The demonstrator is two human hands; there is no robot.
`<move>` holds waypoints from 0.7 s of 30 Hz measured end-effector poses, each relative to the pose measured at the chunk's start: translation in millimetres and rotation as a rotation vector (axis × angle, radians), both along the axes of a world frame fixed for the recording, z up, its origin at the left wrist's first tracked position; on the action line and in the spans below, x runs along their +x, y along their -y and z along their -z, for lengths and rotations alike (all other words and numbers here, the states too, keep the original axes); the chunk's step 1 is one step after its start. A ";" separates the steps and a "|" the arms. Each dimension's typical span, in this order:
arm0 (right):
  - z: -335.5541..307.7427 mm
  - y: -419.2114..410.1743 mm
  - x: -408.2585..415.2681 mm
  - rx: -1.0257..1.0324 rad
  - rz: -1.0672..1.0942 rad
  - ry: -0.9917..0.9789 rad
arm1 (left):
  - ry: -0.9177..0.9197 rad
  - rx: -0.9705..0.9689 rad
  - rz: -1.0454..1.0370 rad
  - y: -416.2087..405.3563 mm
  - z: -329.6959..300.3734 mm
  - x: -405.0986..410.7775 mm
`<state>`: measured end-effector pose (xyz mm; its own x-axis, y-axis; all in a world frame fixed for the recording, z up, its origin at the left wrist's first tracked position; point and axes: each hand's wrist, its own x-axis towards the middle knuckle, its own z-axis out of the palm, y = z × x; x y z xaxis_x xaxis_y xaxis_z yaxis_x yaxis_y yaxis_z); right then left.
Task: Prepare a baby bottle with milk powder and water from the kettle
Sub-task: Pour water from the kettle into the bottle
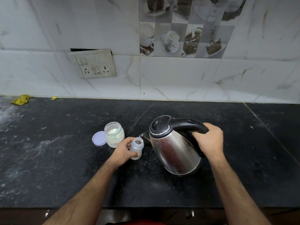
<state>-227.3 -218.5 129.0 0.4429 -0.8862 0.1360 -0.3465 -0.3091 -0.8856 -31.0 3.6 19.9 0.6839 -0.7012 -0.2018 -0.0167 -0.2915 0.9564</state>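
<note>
while a lilac lid [98,138] lies flat at the left against the open powder jar [114,134], the left hand [124,151] clasps the upright baby bottle [136,148] just right of it on the black counter [48,151]. the kettle [174,146], tilted, points its spout left over the bottle's mouth, the right hand [209,140] clenched on its handle. small lettering near its base looks too blurred to read.

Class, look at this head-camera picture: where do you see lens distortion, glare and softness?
Head view: the wide lens bows the counter edge and wall tiles; room light streaks along the steel kettle; the water stream over the bottle looks faint, and the corners look soft.
</note>
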 end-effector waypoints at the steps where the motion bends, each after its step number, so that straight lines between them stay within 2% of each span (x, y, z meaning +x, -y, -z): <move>1: -0.2 0.0 0.0 0.000 0.004 -0.002 | -0.004 -0.001 0.000 0.3 -0.1 0.1; 21: 3.4 5.1 1.6 -0.019 -0.006 0.006 | -0.005 -0.012 0.002 3.1 3.9 -0.2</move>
